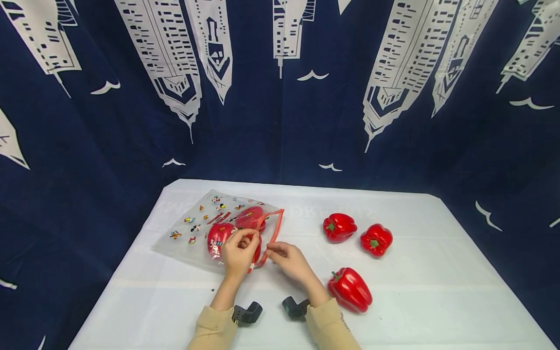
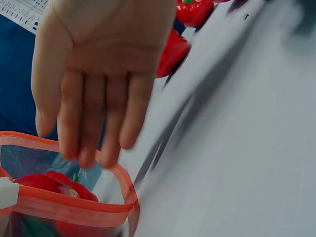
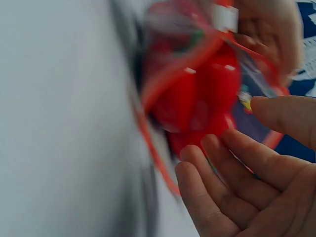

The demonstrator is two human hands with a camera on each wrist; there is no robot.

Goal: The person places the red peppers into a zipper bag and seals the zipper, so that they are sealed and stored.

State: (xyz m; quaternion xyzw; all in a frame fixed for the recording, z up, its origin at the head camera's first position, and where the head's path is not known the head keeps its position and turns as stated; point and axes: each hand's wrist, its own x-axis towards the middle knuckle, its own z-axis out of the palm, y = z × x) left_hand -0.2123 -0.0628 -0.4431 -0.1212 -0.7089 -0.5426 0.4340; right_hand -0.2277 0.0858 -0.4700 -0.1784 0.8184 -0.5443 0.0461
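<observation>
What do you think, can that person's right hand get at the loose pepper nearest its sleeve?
Probably yes. The loose pepper lies uncovered on the table beside the right sleeve, with nothing visibly blocking it. The right hand, near the bag, appears to grip nothing.

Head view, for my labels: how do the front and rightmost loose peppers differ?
The front pepper looks longer; the rightmost pepper looks blockier. The front pepper's stem end lies at its upper left; the rightmost pepper's faces the camera. Both are glossy red on the white table.
</observation>
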